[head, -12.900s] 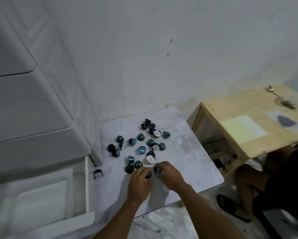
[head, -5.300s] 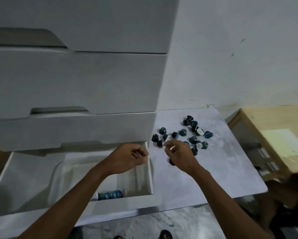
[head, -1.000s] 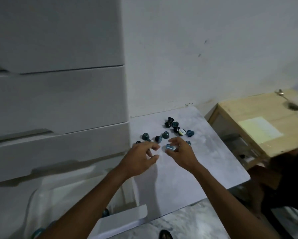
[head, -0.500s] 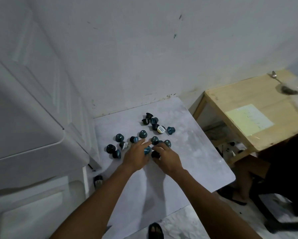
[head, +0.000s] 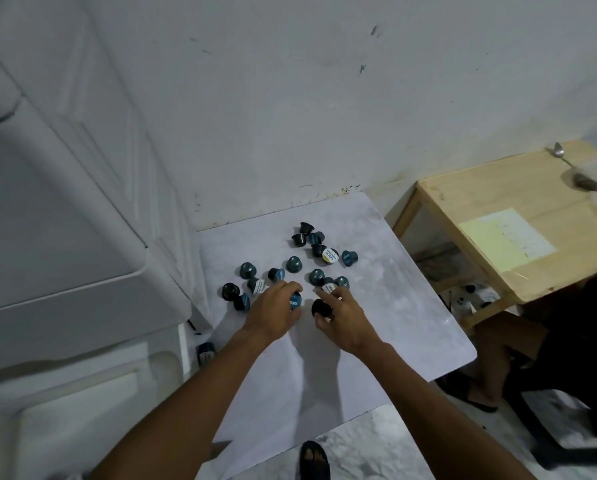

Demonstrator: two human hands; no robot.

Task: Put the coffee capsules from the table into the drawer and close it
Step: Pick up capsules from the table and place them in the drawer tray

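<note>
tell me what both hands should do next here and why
Probably close the fingers and lift. The left hand already cups a blue capsule and the right hand has a black capsule at its fingertips, both near the table. Then carry them left to the open drawer; many capsules remain.

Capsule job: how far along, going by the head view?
Early to midway. Done: nothing countable, since the open drawer hides its contents here. In hand: the left hand is closing on a blue capsule and the right hand on a black capsule. Left: well over a dozen capsules on the table, a stray capsule by the drawer, then closing it.
</note>
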